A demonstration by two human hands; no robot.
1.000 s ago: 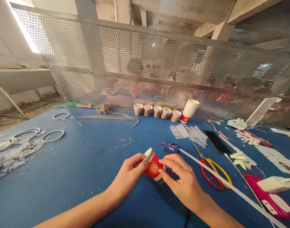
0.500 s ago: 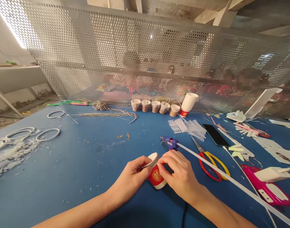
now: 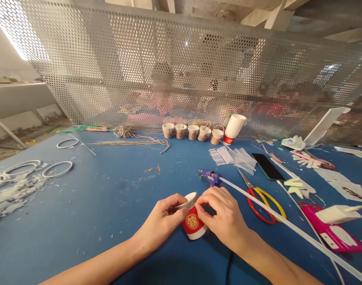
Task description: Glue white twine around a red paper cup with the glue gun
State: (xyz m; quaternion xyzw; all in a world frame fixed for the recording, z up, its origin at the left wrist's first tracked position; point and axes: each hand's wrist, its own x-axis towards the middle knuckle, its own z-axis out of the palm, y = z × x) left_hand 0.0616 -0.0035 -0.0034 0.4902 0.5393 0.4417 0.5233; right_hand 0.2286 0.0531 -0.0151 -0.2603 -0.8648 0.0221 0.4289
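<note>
A paper cup (image 3: 193, 223) with a red band and a gold emblem tilts between my hands, its white rim facing up and away. Grey-beige cord (image 3: 190, 202) runs round the cup just below the rim. My left hand (image 3: 168, 217) pinches the cup's upper left side, thumb on the cord. On the right side, the thumb and fingers of my right hand (image 3: 220, 209) are pressed together at the cup's edge; whether they hold the cord end is hidden. Just beyond the hands lies a purple glue gun (image 3: 211, 177) with a long white glue stick (image 3: 275, 215) behind it.
Scissors (image 3: 259, 198), a phone (image 3: 268, 167) and a pink power strip (image 3: 336, 233) lie right. Behind are clear strips (image 3: 232, 158), a cup stack (image 3: 235, 126) and several cord-wrapped cups (image 3: 193, 132). White rings (image 3: 57, 169) and scraps lie left, before a perforated metal screen (image 3: 109, 59).
The cup has turned slightly, so more of its gold emblem faces me. Both hands keep nearly the same places, and the view has shifted a little.
</note>
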